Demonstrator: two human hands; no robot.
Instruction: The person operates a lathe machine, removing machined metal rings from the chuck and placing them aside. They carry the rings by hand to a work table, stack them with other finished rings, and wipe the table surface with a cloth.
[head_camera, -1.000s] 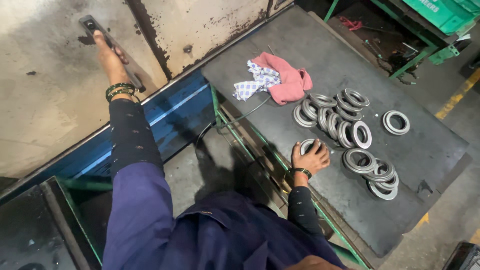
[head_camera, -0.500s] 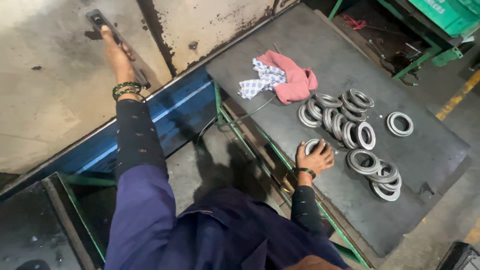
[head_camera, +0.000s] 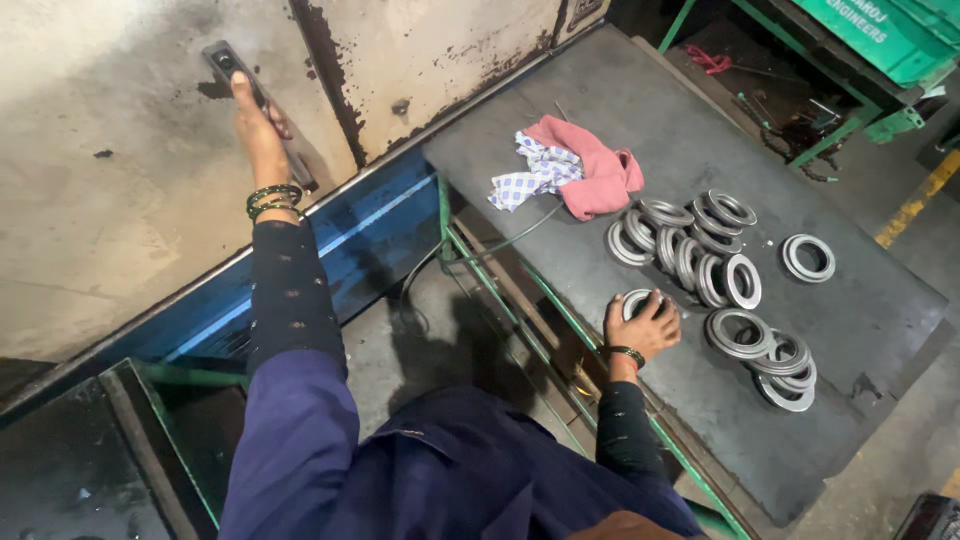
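Near the front edge of the dark metal tabletop (head_camera: 870, 300), right hand (head_camera: 645, 325) clamped over a metal ring (head_camera: 634, 300), fingers curled on it. More rings (head_camera: 700, 255) lie toward the middle and right edge, one lone ring (head_camera: 808, 257) apart, pink cloth (head_camera: 595, 175) and checked rag (head_camera: 530, 172) near the back edge. Left hand (head_camera: 258, 135) is off the tabletop, gripping a flat metal lever (head_camera: 222, 60) on the machine wall.

A dark grey metal worktable (head_camera: 700, 130) on a green frame, seen from above. Near its far end lies a crumpled pink cloth (head_camera: 598, 172) with a blue-and-white checked rag (head_camera: 530, 172) touching it. Toward the middle, a row of silver metal rings (head_camera: 685, 245) leans together on edge; one single ring (head_camera: 808, 257) lies flat apart to the side, and a small overlapping pile of rings (head_camera: 770, 350) lies closer to the near edge
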